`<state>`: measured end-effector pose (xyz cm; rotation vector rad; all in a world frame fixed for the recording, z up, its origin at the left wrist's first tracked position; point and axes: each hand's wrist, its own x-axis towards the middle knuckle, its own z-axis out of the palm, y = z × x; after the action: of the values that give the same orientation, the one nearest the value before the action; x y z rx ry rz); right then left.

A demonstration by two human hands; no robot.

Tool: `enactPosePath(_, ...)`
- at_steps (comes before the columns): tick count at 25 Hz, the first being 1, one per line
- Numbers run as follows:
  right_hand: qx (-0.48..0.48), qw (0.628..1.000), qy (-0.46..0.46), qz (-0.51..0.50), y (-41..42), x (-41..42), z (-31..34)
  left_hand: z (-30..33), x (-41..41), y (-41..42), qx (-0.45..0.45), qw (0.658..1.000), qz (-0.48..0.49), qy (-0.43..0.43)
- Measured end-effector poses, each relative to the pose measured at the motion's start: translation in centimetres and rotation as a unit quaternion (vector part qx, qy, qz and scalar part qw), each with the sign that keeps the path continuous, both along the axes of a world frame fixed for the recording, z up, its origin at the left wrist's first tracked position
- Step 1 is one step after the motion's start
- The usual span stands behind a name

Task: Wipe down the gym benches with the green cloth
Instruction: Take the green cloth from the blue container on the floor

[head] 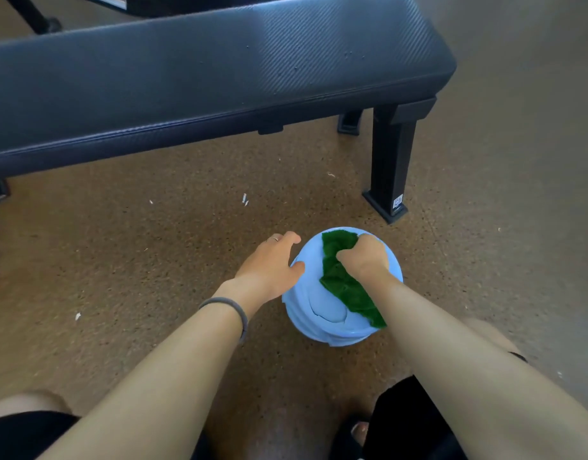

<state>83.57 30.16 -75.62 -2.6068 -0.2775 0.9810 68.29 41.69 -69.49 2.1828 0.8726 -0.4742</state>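
A speckled brown floor (153, 260) lies under a black padded bench (203, 71), its surface not yet touched by the cloth (342, 280). The cloth drapes across a blue bucket (319, 320) on the floor, bunched in the closed grip of the right hand (365, 257), likely being wetted or wrung. The left hand (269, 263), fingers spread open, steadies the bucket's rim.

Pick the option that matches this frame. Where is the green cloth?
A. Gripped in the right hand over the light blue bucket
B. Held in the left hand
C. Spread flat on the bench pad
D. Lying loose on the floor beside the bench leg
A: the right hand is closed on the green cloth, which drapes across the light blue bucket, while the left hand rests on the bucket's rim.
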Motion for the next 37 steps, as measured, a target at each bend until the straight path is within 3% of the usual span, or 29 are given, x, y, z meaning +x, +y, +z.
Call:
enactPosePath(3, 0.053, 0.996, 0.074, -0.008, -0.5, 1.3, 1.8, 0.7, 0.4, -0.6, -0.032, 0.998, 0.045, -0.013)
enactPosePath(5, 0.135, 0.981, 0.135, -0.033, -0.4, 2.1, 3.4, 1.4, 1.0, -0.6, -0.100, 0.988, 0.113, -0.042)
enactPosePath(8, 0.271, 0.907, 0.321, -0.035, 0.1, 3.1, 7.2, 3.2, 2.3, -0.4, -0.212, 0.955, 0.183, -0.095)
enactPosePath(11, 0.331, 0.852, 0.403, 0.045, 0.6, 4.1, 10.7, 5.7, 3.3, 0.5, -0.244, 0.939, 0.201, -0.133)
enactPosePath(13, 0.360, 0.840, 0.402, 0.061, 0.8, 4.8, 11.9, 7.2, 3.8, 1.0, -0.244, 0.937, 0.198, -0.156)
enactPosePath(21, 0.345, 0.912, 0.206, 0.087, -0.2, 5.5, 13.9, 11.8, 6.2, 1.1, -0.160, 0.949, 0.169, -0.211)
enactPosePath(30, 0.388, 0.847, 0.359, 0.065, 1.3, 6.0, 15.5, 13.4, 7.5, 3.7, -0.022, 0.950, 0.179, -0.257)
enactPosePath(35, 0.370, 0.872, 0.321, -0.007, 3.3, 5.8, 14.9, 10.7, 6.6, 6.3, 0.019, 0.952, 0.164, -0.257)
enactPosePath(37, 0.338, 0.889, 0.298, -0.083, 3.5, 6.0, 14.9, 10.7, 6.7, 7.3, 0.052, 0.950, 0.171, -0.256)
